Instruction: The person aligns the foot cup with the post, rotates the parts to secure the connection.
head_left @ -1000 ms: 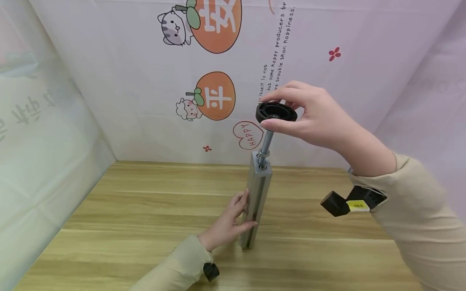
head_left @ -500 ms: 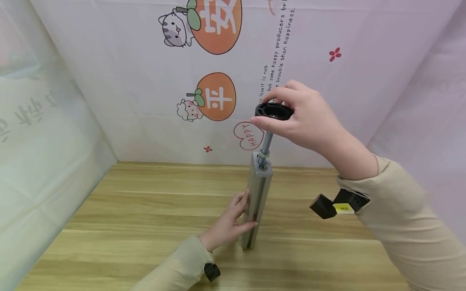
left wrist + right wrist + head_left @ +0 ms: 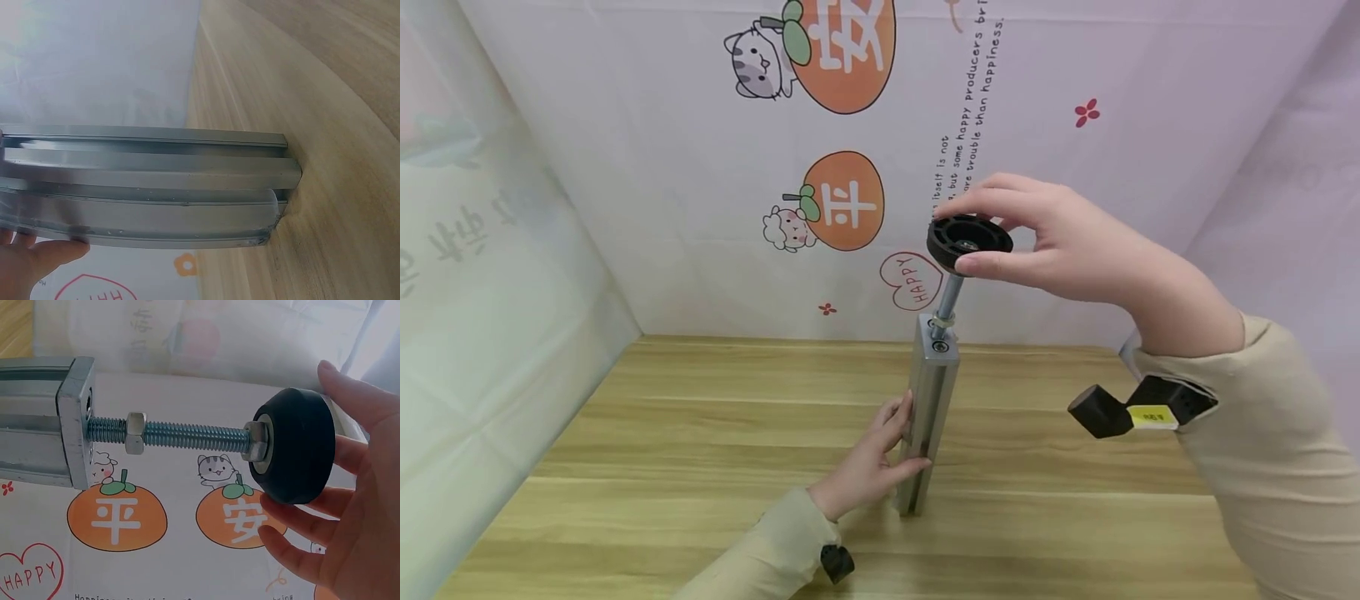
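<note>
Right hand [image 3: 1060, 237] swings back right, fingers spread round the black foot [image 3: 297, 447] | foot above the standing metal bar [image 3: 931, 408], right of centre | left hand [image 3: 874, 460] pinches bar; hold above looks slacker!

Head view bright, soft; L-wrist view hazy, glare [image 3: 14, 44] TL; R dimmer, TR glare.
</note>
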A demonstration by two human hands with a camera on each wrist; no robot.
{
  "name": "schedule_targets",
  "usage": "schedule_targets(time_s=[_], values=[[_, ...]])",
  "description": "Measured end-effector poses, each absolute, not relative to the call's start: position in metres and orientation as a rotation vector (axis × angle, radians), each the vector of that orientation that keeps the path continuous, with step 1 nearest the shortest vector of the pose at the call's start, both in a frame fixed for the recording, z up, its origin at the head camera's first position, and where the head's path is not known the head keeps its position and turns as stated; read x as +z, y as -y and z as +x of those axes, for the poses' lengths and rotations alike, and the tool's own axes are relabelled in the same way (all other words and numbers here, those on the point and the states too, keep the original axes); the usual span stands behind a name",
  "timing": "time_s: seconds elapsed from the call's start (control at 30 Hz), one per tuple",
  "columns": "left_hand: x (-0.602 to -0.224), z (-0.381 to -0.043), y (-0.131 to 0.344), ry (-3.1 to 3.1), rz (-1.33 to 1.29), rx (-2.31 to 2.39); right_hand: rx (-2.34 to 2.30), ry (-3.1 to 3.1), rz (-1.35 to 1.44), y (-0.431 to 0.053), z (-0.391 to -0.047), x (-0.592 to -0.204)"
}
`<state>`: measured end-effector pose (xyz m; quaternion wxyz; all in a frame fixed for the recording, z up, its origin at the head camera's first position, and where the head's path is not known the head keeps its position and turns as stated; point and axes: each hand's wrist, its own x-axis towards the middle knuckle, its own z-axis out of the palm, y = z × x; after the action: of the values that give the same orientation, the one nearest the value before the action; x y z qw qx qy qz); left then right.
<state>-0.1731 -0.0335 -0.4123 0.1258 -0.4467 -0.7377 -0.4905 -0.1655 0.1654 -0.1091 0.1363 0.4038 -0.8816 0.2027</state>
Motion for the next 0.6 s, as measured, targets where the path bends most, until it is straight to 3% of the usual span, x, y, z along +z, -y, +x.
schedule_targets(time_s=[0.27,0.6], values=[[-0.414,-0.173,0.033,2.159,-1.292,-1.448,0.632,2.441,1.479,-0.178,-0.177,-0.103],[-0.411,-0.172,0.034,2.183,-1.272,-1.432,0.673,2.402,1.541,-0.180,-0.181,-0.103]])
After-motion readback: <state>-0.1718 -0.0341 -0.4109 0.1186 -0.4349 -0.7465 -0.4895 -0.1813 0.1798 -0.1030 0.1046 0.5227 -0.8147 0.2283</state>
